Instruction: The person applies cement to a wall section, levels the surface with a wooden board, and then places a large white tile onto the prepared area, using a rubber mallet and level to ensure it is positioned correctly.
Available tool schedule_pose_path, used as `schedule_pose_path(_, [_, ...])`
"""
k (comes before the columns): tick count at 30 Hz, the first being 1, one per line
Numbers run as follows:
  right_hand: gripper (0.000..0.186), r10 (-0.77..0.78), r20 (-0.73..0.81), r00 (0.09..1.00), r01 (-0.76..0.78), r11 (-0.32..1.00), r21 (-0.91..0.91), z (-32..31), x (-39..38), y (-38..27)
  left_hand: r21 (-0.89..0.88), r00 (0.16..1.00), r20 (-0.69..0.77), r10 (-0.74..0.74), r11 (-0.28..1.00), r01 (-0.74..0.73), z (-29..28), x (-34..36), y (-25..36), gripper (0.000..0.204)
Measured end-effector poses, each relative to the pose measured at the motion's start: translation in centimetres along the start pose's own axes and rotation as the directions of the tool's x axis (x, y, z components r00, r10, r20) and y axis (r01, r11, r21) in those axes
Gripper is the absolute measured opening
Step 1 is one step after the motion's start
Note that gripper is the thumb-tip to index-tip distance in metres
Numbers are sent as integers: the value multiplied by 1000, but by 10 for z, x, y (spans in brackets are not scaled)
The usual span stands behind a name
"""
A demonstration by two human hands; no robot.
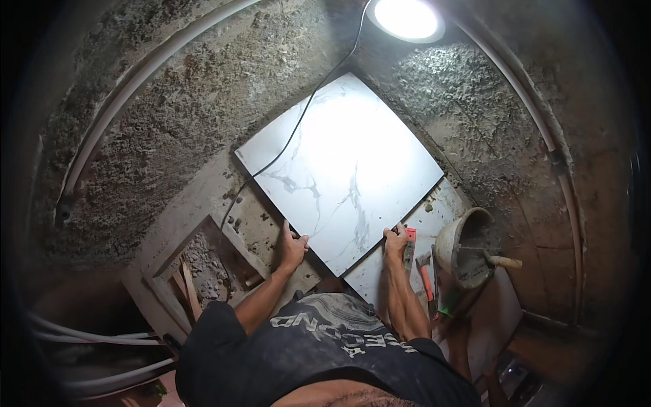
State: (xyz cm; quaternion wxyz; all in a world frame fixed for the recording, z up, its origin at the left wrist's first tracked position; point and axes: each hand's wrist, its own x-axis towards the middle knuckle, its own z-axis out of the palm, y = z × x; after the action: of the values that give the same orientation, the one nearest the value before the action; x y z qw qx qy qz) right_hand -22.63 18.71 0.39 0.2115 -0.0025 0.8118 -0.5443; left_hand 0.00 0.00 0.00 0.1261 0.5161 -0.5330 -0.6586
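A large square white tile (319, 203) with grey veining lies turned corner-up toward the rough wall, a dark cord running across it. My left hand (293, 245) grips its lower left edge, and my right hand (395, 241) grips the lower right edge, fingertips partly hidden at the tile's rim. Just beside my right hand are a red-ended level (411, 234) and an orange-handled tool (425, 275). Underneath the tile, a dusty slab (254, 210) shows along its sides.
A bucket (464, 247) of grey mortar with a wooden-handled tool stands at the right. An opening (166, 281) with rubble and wood is at left, near white pipes (102, 337). Conduits (532, 102) run along rough walls. A lamp (407, 17) shines above. Bare limbs (460, 356) show at lower right.
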Motion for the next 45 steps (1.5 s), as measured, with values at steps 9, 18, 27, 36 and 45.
schedule_pose_path(9, [41,-37,-19,999,40,966,255,22,13,7,189,970,-61,234,957,-219,-4,20,-1,78])
schedule_pose_path(18, [20,-168,-114,979,134,956,-261,28,29,14,192,970,-88,228,959,-208,-14,37,-13,75])
schedule_pose_path(27, [26,-113,-119,986,63,931,-358,12,28,-3,80,992,-42,116,990,-112,0,24,15,77])
schedule_pose_path(36, [27,-153,39,988,153,874,-462,5,39,-13,-52,994,0,105,993,-105,-3,33,19,71])
schedule_pose_path(45, [50,-139,-20,990,126,943,-307,9,17,-6,26,998,-66,16,1000,-14,-32,65,37,52])
